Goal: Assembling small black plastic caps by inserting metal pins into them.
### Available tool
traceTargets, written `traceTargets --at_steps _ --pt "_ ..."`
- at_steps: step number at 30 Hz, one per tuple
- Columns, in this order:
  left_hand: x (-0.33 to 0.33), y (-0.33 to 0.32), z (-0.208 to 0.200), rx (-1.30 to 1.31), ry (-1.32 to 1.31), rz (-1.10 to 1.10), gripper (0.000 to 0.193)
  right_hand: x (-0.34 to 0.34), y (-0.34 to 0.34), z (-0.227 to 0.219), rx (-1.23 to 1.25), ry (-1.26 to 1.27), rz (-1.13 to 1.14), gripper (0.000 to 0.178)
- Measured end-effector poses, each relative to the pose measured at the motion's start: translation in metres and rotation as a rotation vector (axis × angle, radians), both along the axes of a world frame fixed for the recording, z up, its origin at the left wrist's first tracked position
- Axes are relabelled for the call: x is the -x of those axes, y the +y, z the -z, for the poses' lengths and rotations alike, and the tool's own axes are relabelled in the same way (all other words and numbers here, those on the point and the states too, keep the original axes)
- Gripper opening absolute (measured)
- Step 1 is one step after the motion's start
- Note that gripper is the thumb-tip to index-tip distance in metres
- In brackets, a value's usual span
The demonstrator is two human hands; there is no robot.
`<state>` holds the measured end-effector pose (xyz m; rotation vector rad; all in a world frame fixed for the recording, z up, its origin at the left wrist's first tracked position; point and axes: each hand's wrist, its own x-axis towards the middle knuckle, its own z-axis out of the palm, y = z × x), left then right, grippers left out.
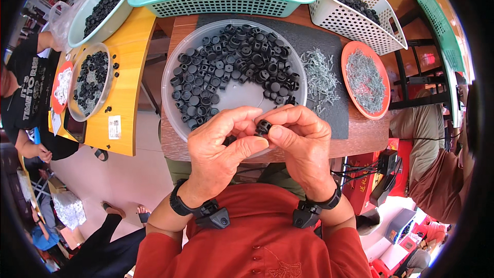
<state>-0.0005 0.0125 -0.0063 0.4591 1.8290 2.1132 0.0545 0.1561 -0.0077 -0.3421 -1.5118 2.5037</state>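
Observation:
My right hand (303,141) pinches a small round black plastic cord lock (263,126) between thumb and fingertips; holes show in its face. Closed around the same piece from the other side is my left hand (221,146), its thumb just below it. Another bit of black plastic shows under the left fingers; whether it is held there I cannot tell. Beneath and beyond both hands stands a round translucent tub (242,95) with many black barrel-shaped pieces and caps (198,85) around a bare patch. Right of the tub lies a heap of small metal springs (320,77) on a dark mat (337,123).
An orange plate (346,85) of springs sits at the right. Behind stand a green basket (221,4) and a white basket (329,15), both with black parts. On a yellow table (123,123) at left are a pale basin (77,25) and a bowl (109,80). People are nearby.

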Motion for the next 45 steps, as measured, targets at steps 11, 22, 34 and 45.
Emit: traceTargets --at_steps 11,22,34,45 --pt "0.006 -0.006 -0.002 0.068 0.164 0.121 0.034 -0.001 -0.002 -0.003 -0.007 0.056 -0.007 0.015" --pt "0.009 -0.002 -0.004 -0.152 -0.203 0.198 0.03 0.001 0.0 -0.003 -0.054 0.03 -0.003 0.016" --pt "0.005 0.003 0.009 0.092 0.222 0.107 0.031 -0.005 -0.002 -0.005 -0.284 0.087 0.06 0.011" --pt "0.006 0.002 0.008 0.003 0.205 0.184 0.03 -0.012 -0.005 -0.006 -0.505 0.153 0.117 0.016"
